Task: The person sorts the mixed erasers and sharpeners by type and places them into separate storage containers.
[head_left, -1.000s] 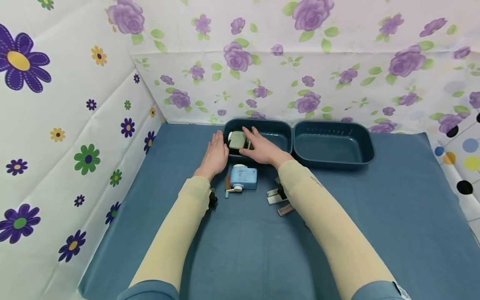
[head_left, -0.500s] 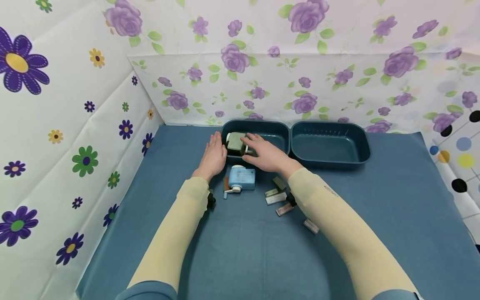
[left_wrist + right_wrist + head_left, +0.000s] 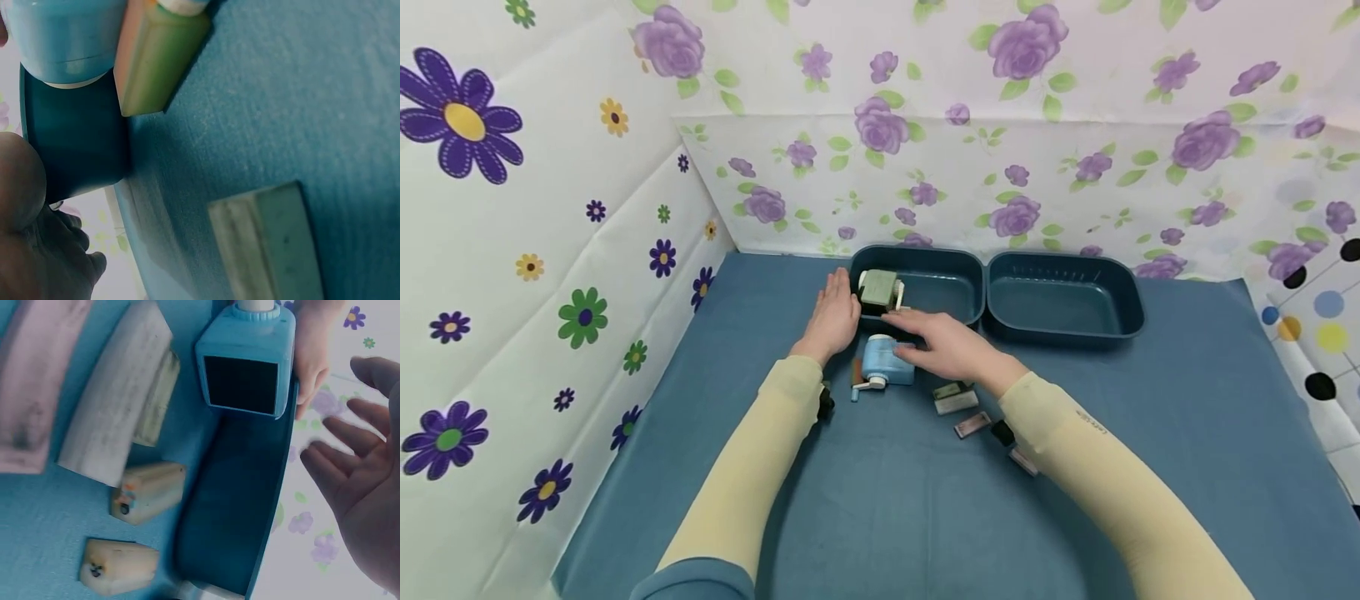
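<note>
My left hand (image 3: 831,315) lies flat along the left end of the left dark-blue bin (image 3: 947,287), its fingers straight. Inside that bin, at its left end, sits a green hand-crank pencil sharpener (image 3: 878,287) with a white crank. My right hand (image 3: 951,346) is held with fingers extended near the bin's front rim, holding nothing. Its thumb overlaps a light-blue hand-crank pencil sharpener (image 3: 880,360), which stands on the cloth before the bin. In the right wrist view that blue sharpener (image 3: 244,344) shows a dark window, and my right fingers (image 3: 350,469) are spread.
A second dark-blue bin (image 3: 1063,300) adjoins on the right. Several eraser-like blocks lie on the blue cloth, including a white block (image 3: 957,403) and a pink block (image 3: 973,425). An orange-and-green block (image 3: 159,62) and a pale green block (image 3: 269,237) lie near my left wrist.
My right hand has drawn away from the green sharpener, back toward me and to the right, over the blue one. My left hand stays at the bin's left end.
</note>
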A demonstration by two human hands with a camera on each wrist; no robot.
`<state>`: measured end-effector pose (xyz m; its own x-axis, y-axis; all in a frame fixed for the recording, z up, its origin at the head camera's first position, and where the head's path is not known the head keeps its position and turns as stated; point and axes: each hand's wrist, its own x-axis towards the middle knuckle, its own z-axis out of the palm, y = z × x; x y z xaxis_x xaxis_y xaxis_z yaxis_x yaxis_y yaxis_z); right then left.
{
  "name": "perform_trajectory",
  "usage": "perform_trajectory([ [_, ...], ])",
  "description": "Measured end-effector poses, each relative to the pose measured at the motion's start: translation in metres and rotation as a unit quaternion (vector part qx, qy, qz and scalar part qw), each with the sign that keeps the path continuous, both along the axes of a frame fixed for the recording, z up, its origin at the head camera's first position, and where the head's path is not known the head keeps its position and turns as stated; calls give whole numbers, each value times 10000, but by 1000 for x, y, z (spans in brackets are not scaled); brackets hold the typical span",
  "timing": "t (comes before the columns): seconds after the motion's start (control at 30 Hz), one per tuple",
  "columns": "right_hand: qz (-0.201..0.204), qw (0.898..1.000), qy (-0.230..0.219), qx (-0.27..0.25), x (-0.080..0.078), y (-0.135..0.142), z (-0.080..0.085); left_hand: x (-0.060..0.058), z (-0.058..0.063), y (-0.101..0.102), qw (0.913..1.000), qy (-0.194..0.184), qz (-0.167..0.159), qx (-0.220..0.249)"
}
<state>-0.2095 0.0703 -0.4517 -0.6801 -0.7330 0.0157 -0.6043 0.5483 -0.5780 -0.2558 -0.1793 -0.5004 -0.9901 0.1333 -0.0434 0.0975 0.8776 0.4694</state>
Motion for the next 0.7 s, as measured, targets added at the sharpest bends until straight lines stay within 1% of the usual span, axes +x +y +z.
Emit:
perform_trajectory([
  [0.13, 230, 9992, 238, 221, 8, 0, -4, -1, 1, 1, 10000, -1, 16, -66],
  [0.23, 232, 9980, 401, 430, 12, -2, -7, 0, 1, 0, 10000, -4, 32, -79],
  [0.43, 68, 9972, 302, 687, 16, -8, -12, 0, 0, 0, 9999, -26, -24, -101],
  [0.57, 16, 9961, 316, 825, 15, -13, -14, -1, -1, 1, 9999, -32, -46, -117],
  [0.7, -43, 9954, 234, 933, 14, -18, -15, -2, -1, 1, 9999, -31, -62, -102],
])
